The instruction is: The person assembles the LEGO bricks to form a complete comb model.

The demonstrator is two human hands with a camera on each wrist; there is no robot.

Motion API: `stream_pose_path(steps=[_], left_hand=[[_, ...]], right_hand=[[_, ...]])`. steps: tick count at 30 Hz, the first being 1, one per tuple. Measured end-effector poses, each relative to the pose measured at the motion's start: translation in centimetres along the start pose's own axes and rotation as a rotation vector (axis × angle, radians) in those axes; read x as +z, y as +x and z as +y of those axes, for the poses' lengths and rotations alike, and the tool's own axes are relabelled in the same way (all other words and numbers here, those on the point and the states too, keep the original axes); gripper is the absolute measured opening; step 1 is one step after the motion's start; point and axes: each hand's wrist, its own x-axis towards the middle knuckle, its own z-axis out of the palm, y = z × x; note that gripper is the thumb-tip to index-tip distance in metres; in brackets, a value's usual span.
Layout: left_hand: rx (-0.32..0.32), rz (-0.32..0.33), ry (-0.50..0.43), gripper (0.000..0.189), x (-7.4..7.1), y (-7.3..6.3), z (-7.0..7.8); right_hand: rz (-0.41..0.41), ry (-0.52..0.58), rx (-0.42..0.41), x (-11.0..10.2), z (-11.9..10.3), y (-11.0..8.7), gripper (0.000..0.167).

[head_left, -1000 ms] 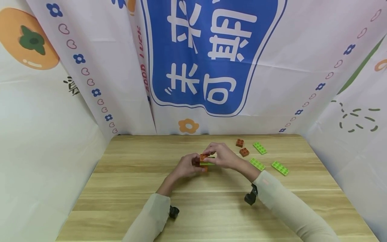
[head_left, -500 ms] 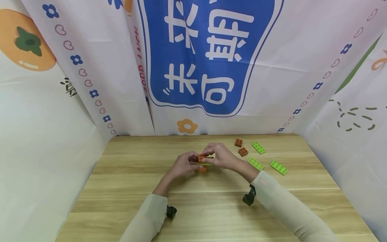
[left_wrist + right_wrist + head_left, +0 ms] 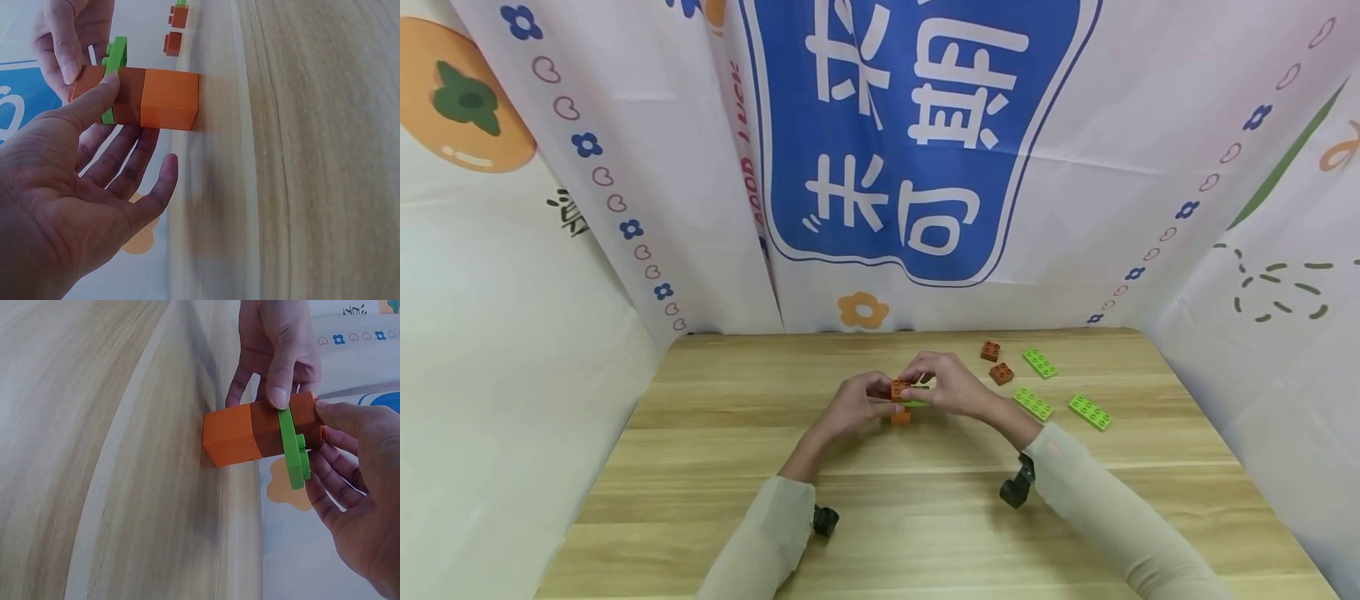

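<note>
A small stack of toy building bricks stands on the table between my hands. At its bottom is a bright orange block [image 3: 169,94], with a brown brick [image 3: 130,94] above it. Over that lies a lime green studded plate [image 3: 291,450], which sticks out towards the right, and a second brown brick [image 3: 304,411] tops the stack. My left hand [image 3: 853,408] holds the stack from the left, thumb at the green plate's edge and fingers behind. From the right, my right hand [image 3: 946,383] pinches the top brown brick between thumb and fingers.
Two loose brown bricks, one farther back [image 3: 990,351] and one nearer [image 3: 1001,372], lie to the right of my hands. Beside them are three green plates: a rear one [image 3: 1040,363], a near one [image 3: 1033,403] and a far-right one [image 3: 1090,412]. Printed cloth [image 3: 715,250] encloses the wooden table [image 3: 925,517].
My left thumb has shifted up from the orange block, which now shows more. My right hand keeps its pinch on the top brick. The head view has shifted slightly.
</note>
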Motion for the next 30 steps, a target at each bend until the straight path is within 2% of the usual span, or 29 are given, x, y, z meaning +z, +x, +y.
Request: stream_pose_path(steps=[12,25,30], left_hand=[[-0.004,0.009,0.017,0.029,0.1,0.1,-0.1],[-0.019,-0.015,-0.026,0.030,0.1,0.0,-0.1],[-0.032,-0.018,-0.032,0.032,0.1,0.0,-0.1]], right_hand=[[0.057,0.000,0.054,-1.4,0.9,-1.6,0.028],[0.072,-0.032,0.090,-4.3,2.7,-4.9,0.025],[0.086,-0.084,0.087,-5.3,3.7,-6.2,0.024]])
